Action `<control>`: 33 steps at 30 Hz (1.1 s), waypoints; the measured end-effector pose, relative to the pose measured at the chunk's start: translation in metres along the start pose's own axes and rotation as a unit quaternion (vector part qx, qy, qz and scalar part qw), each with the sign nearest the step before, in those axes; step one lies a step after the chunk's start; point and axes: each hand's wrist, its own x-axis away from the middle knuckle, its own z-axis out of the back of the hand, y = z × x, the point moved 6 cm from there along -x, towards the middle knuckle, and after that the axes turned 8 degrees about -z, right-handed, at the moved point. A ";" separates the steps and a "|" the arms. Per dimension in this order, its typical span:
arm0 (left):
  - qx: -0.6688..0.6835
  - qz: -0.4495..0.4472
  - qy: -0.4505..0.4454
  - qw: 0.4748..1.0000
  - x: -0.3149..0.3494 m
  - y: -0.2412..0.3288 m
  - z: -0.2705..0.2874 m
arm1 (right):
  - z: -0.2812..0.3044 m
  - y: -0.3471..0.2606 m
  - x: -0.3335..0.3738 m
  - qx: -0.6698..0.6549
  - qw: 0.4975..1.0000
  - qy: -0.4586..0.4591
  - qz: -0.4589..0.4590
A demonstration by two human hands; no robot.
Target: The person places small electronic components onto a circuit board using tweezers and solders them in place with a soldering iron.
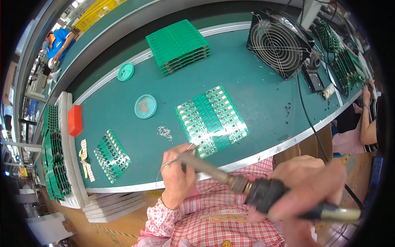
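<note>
My right hand, smeared by motion, grips a soldering iron by its dark handle. The iron's metal barrel points left, and its tip end overlaps my left hand in the picture. Whether they touch I cannot tell. My left hand is closed on a thin strand of solder wire at the bench's front edge. Just beyond its fingers lies a green circuit board panel with rows of small white and dark components. Loose tiny parts are scattered left of the panel.
A teal dish holds small parts; a smaller dish stands behind. Stacked green boards, a fan, a red box and another board surround the work. A cable crosses the right side. Other people sit nearby.
</note>
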 end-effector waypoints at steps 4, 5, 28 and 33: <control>0.009 0.027 0.002 1.000 0.001 0.000 0.002 | -0.009 0.010 0.024 -0.022 0.997 0.065 0.031; 0.024 0.039 -0.006 0.999 -0.001 0.001 0.000 | -0.009 0.018 0.037 -0.041 0.987 0.150 0.027; -0.061 0.136 0.050 0.988 0.014 -0.041 0.037 | -0.021 0.144 0.068 0.090 0.958 0.239 -0.133; -0.055 0.138 0.050 0.988 0.012 -0.040 0.037 | -0.021 0.144 0.069 0.101 0.959 0.241 -0.111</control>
